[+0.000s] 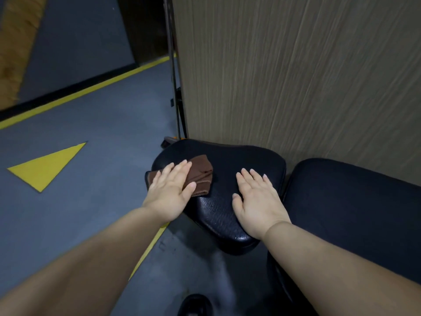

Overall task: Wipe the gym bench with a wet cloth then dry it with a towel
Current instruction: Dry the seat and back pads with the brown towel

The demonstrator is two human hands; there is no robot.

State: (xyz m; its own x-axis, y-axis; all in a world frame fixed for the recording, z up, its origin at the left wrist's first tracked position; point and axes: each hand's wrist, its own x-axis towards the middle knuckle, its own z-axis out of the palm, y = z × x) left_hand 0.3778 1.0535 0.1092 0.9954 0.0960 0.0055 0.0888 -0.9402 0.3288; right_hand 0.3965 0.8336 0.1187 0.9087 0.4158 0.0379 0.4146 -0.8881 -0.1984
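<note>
Two bare forearms reach forward from the bottom edge, with a dark shoe [193, 304] between them on the grey floor [91, 213]. The left hand [169, 190] lies flat on a folded brown cloth [201, 172], fingers straight and spread, pressing it down rather than curling round it. The right hand [255, 199] also lies flat, fingers straight, palm on bare black upholstery and holding nothing. Both rest on the bench's seat pad [218, 213]. The cloth sits at that pad's left edge, one corner sticking out past the little-finger side of the left hand, the rest bunched beyond the fingertips and off towards the thumb. Its long axis runs roughly crosswise, from the pad's left rim towards the right hand. From the pressing palm, nearly all the uncovered upholstery lies to the thumb side: first the strip between the two hands, then what the right hand covers, then the long pad [341, 201] beyond it, which stretches off along the wood-grain wall panel [296, 76]. So the left hand alone can drive the cloth, and its stroke probably has to sweep rightwards, with the right hand lifting clear first. Whether the cloth is damp cannot be told.
</note>
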